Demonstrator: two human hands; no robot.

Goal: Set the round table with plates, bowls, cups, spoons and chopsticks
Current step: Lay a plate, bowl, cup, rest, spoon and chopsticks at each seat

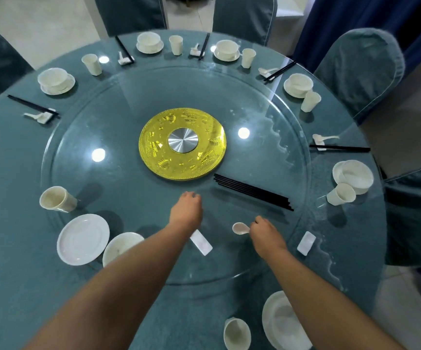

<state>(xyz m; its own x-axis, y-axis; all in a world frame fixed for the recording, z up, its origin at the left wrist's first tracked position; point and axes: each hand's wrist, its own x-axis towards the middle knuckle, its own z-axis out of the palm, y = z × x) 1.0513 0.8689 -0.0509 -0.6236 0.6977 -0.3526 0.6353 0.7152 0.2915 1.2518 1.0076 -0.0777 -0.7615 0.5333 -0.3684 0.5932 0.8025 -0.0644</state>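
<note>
My right hand (pixel 265 229) holds a white spoon (pixel 241 228) by its handle just above the glass turntable (pixel 128 188). My left hand (pixel 186 209) reaches over the glass with its fingers curled down; I cannot tell whether it holds anything. A white rest (pixel 201 242) lies beside my left wrist and another rest (pixel 306 243) lies right of my right hand. A bundle of black chopsticks (pixel 253 192) lies on the glass. A plate (pixel 83 239), a bowl (pixel 121 247) and a cup (pixel 56 199) sit at the near left.
Several finished settings with bowls on plates, cups, spoons and chopsticks ring the far edge of the teal table (pixel 10 173). A bowl on a plate (pixel 283 322) and a cup (pixel 237 333) stand at the near right. A gold disc (pixel 182 145) marks the centre. Covered chairs (pixel 360 69) surround the table.
</note>
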